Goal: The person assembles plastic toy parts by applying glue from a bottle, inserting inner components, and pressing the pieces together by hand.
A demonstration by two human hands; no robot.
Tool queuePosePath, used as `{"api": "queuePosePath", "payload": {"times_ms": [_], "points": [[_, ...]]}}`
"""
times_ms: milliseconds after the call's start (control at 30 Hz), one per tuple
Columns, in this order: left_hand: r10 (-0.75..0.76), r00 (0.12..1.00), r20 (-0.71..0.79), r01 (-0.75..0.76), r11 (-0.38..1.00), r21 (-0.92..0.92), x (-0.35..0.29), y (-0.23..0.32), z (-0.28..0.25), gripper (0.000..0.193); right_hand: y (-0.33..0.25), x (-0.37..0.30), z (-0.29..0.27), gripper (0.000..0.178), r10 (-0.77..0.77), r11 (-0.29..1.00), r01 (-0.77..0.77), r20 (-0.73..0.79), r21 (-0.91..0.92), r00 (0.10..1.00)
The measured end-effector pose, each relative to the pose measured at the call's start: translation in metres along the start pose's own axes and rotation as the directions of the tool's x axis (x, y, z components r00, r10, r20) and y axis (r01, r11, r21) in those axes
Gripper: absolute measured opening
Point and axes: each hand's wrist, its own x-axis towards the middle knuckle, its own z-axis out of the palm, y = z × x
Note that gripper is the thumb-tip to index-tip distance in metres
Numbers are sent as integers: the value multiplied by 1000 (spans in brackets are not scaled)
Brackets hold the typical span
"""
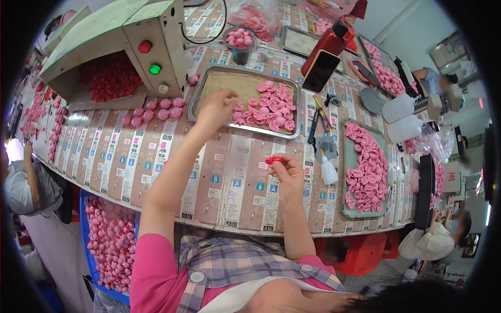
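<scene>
My right hand (290, 176) is raised over the near part of the table, thumb and fingers pinching a small glossy red piece (272, 160). Over the left half of a metal tray (224, 80) hovers my left hand (215, 109), fingers bent and apart, pointing at the nearest pink pieces; whether they touch one I cannot tell. Inside that tray, soft pink petal-shaped pieces and pink balls (271, 104) crowd the right side on a brown lining. A white squeeze bottle (328, 169) with a thin nozzle stands right of my right hand.
A beige machine (122, 36) with red parts (109, 81) inside stands left, pink balls (156, 111) before it. Right are a second tray (350, 213) of pink pieces, pens (322, 112) and a phone (321, 71). A blue crate (90, 250) holds pink balls below. Other people work around.
</scene>
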Motion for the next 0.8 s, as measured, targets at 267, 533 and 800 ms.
{"api": "queuePosePath", "payload": {"times_ms": [267,533,800], "points": [[-171,953,250,154,984,87,20,-21,16,24,10,1,-4,18,69,995,-72,32,76,997],[-142,836,530,462,703,-541,-88,40,-16,17,0,-2,-5,16,223,932,-247,118,267,968],[-166,791,589,571,548,-611,-128,33,1,16,13,-2,-1,16,136,987,-142,78,70,988]]}}
